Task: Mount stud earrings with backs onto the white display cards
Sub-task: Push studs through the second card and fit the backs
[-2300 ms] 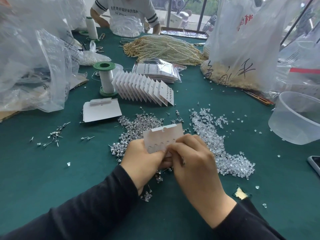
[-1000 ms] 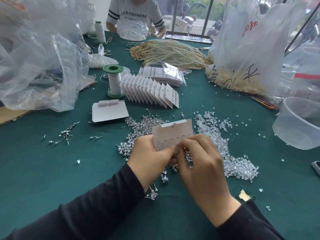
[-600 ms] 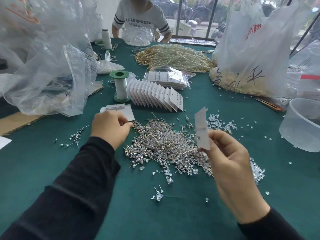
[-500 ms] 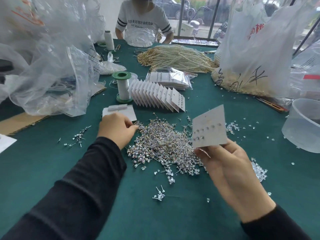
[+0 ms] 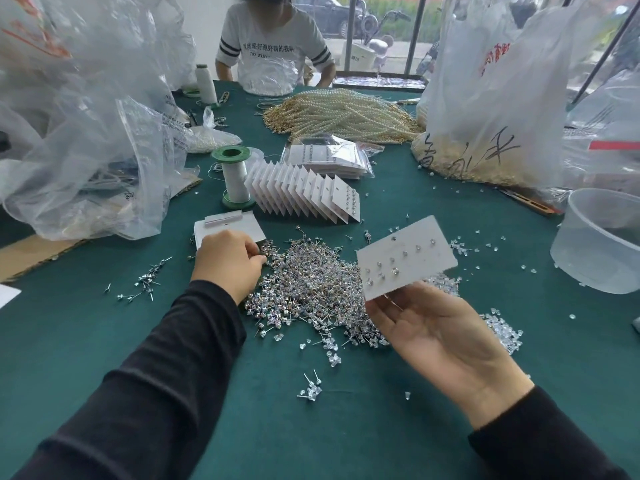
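A green table (image 5: 69, 341) covered with jewellery parts, seen from above the shoulders of a person in black sleeves.

The right hand (image 5: 440, 337) is raised over the near right of the table, palm up and fingers mostly spread. It pinches the near edge of a white display card (image 5: 407, 258) at the fingertips. The card tilts up and away, its face showing two slanted rows of small studs already pushed through it.

The left hand (image 5: 228, 263) is lower and further left, knuckles up, fingers curled down at the near edge of a small stack of blank cards (image 5: 228, 225). I cannot tell whether it grips anything.

Between the hands lies a wide heap of stud earrings (image 5: 311, 289), silver posts pointing every way. A scatter of clear earring backs (image 5: 502, 330) lies just right of it, partly hidden behind the right hand.

Beyond the heap a fanned row of finished cards (image 5: 304, 194) stands on edge, beside a green-capped spool of white thread (image 5: 235, 178). Further off are strands of pearls (image 5: 343, 116). A clear plastic tub (image 5: 602, 244) sits at the right edge. Crumpled plastic bags (image 5: 86, 133) fill the left side. A second person (image 5: 273, 39) sits at the far end.
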`<state>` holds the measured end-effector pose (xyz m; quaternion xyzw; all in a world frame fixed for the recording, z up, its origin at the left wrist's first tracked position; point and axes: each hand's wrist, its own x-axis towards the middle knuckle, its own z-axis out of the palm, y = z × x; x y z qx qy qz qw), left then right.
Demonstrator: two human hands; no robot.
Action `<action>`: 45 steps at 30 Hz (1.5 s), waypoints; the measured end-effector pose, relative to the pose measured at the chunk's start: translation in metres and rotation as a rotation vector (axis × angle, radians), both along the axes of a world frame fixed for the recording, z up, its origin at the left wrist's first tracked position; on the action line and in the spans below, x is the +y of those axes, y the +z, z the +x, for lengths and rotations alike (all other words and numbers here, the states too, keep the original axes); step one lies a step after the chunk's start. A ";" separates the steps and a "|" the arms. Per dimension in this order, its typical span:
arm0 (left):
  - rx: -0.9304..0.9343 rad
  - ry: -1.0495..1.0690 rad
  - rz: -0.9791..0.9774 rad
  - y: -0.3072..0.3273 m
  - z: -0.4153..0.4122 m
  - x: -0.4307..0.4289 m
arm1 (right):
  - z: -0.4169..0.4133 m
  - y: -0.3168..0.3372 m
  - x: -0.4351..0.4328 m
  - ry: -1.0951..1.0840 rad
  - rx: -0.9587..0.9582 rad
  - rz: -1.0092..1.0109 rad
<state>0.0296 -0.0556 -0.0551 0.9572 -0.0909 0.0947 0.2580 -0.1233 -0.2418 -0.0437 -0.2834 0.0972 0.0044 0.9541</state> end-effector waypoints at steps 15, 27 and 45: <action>-0.212 -0.453 -0.691 0.035 -0.059 -0.018 | -0.002 -0.002 0.006 0.106 -0.068 -0.041; -0.108 -0.635 -0.737 0.023 -0.093 -0.054 | -0.001 -0.003 0.018 0.128 -0.005 -0.096; -0.282 -0.628 -0.526 0.020 -0.095 -0.051 | -0.001 -0.007 0.017 0.065 -0.019 -0.146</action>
